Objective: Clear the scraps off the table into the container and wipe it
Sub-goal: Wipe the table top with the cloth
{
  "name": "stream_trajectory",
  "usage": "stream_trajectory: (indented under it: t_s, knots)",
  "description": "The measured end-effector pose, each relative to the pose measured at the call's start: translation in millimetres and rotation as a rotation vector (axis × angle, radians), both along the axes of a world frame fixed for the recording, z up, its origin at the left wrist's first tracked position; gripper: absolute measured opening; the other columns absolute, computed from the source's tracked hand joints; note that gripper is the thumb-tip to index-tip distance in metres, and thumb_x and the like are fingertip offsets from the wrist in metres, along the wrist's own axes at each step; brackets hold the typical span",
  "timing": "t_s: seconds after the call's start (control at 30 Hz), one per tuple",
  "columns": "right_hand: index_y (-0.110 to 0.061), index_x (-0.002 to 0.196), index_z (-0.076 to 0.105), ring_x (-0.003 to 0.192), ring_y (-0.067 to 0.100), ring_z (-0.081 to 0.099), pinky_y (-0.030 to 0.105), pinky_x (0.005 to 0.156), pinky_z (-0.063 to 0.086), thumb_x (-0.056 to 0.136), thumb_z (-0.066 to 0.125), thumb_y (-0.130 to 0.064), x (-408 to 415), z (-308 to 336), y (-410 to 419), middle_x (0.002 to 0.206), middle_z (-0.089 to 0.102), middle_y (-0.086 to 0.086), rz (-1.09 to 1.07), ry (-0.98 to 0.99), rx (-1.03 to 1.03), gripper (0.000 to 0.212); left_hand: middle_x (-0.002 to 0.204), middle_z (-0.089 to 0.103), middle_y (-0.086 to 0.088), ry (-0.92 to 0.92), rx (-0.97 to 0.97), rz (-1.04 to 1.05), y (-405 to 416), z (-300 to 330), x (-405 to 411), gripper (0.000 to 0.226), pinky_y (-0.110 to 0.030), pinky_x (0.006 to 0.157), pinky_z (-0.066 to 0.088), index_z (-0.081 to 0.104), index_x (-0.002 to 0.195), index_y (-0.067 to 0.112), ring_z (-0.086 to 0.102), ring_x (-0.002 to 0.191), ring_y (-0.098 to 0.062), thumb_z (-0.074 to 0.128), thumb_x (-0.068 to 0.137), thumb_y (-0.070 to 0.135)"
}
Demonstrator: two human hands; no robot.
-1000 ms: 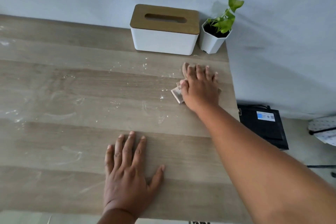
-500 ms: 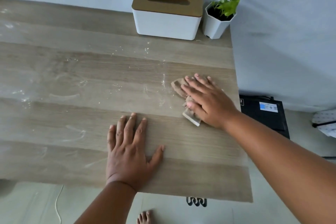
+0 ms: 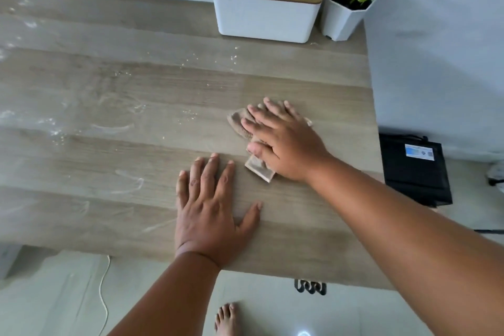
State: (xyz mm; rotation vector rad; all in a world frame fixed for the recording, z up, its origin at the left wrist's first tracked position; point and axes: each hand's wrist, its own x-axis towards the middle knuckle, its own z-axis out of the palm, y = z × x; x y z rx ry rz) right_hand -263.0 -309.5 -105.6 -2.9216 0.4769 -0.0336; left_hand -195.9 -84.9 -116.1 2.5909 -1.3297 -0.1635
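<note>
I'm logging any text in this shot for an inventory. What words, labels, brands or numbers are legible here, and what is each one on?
Nothing here can be read.
Black device on the floor beside the table: a blue and white sticker with print, too small and blurred to read.
Tissue box, plant pot, cloth: no text visible.

Left hand (image 3: 210, 207) flat, fingers (image 3: 211, 172) spread; right hand (image 3: 286, 144) palm-down, arm outstretched.

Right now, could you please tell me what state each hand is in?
Left hand: open, flat on the table, holding nothing.
Right hand: open, fingers straight, pressing the cloth onto the table.
</note>
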Motion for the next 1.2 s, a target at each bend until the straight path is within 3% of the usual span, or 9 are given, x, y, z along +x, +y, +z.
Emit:
stream_trajectory:
  t_s: [0.13,0.33,0.43,0.57,0.7,0.83,1.07,1.13,1.2]
  knots:
    - [-0.029,0.161,0.033,0.159,0.028,0.014,0.054,0.127,0.01,0.105,0.029,-0.061,-33,3,-29,0.171,0.022,-0.002,0.167,0.123,-0.076,0.064,0.167,0.028,-0.006,0.0,-0.008,0.001,-3,0,0,0.088,-0.051,0.128,0.007,0.041,0.155,0.023,0.011,0.159,-0.026,0.044,0.087,0.079]
    - [-0.03,0.162,0.024,0.16,0.033,0.004,0.062,0.126,0.004,0.106,0.025,-0.053,39,3,-65,0.173,0.012,0.001,-0.42,0.094,-0.028,0.061,0.167,0.028,-0.005,0.004,-0.046,0.012,-3,-1,0,0.088,-0.052,0.128,0.006,0.041,0.154,0.024,0.011,0.158,-0.027,0.044,0.086,0.08]
    - [-0.029,0.16,0.028,0.159,0.036,0.006,0.063,0.125,0.005,0.106,0.028,-0.047,62,1,-57,0.173,0.015,0.003,-0.516,0.086,-0.019,0.057,0.166,0.028,-0.005,0.002,-0.04,0.022,-3,-2,3,0.087,-0.052,0.127,0.006,0.04,0.154,0.025,0.011,0.158,-0.026,0.045,0.086,0.079]
    - [-0.029,0.16,0.035,0.159,0.033,0.011,0.057,0.127,0.007,0.107,0.035,-0.045,20,3,-12,0.172,0.019,0.002,-0.314,0.073,-0.032,0.055,0.168,0.025,-0.004,0.019,-0.029,0.013,2,-3,2,0.087,-0.052,0.127,0.005,0.038,0.155,0.025,0.007,0.159,-0.025,0.045,0.086,0.078]
    - [-0.026,0.158,0.04,0.158,0.032,0.019,0.057,0.126,0.015,0.106,0.038,-0.049,-71,7,39,0.17,0.027,0.003,0.133,0.093,-0.06,0.057,0.167,0.027,-0.006,0.016,-0.027,0.008,1,-1,0,0.086,-0.053,0.127,0.008,0.04,0.154,0.023,0.01,0.158,-0.027,0.045,0.086,0.076]
    - [-0.026,0.16,0.035,0.159,0.029,0.015,0.056,0.128,0.011,0.108,0.033,-0.056,-101,8,-2,0.171,0.021,0.001,0.336,0.143,-0.097,0.061,0.168,0.025,-0.005,0.023,-0.017,0.0,-2,0,1,0.086,-0.051,0.128,0.004,0.038,0.156,0.024,0.008,0.159,-0.026,0.044,0.087,0.076]
    - [-0.026,0.16,0.032,0.159,0.03,0.012,0.054,0.128,0.005,0.107,0.034,-0.048,-18,1,-50,0.173,0.017,0.003,-0.43,0.071,-0.044,0.058,0.166,0.026,-0.005,0.024,-0.036,0.012,-1,2,1,0.084,-0.051,0.128,0.004,0.037,0.154,0.025,0.009,0.158,-0.025,0.044,0.087,0.075]
    - [-0.025,0.159,0.035,0.158,0.033,0.014,0.054,0.128,0.006,0.105,0.036,-0.045,-11,1,-27,0.172,0.019,0.006,-0.488,0.045,-0.026,0.058,0.166,0.027,-0.005,0.022,-0.031,0.015,0,1,1,0.083,-0.052,0.128,0.006,0.037,0.154,0.026,0.01,0.158,-0.026,0.045,0.087,0.074]
    - [-0.025,0.159,0.038,0.158,0.034,0.016,0.055,0.127,0.009,0.104,0.037,-0.046,-30,0,16,0.171,0.022,0.007,-0.387,0.033,-0.022,0.059,0.165,0.028,-0.005,0.015,-0.016,0.018,2,0,1,0.083,-0.052,0.128,0.007,0.037,0.154,0.026,0.011,0.158,-0.026,0.045,0.087,0.075]
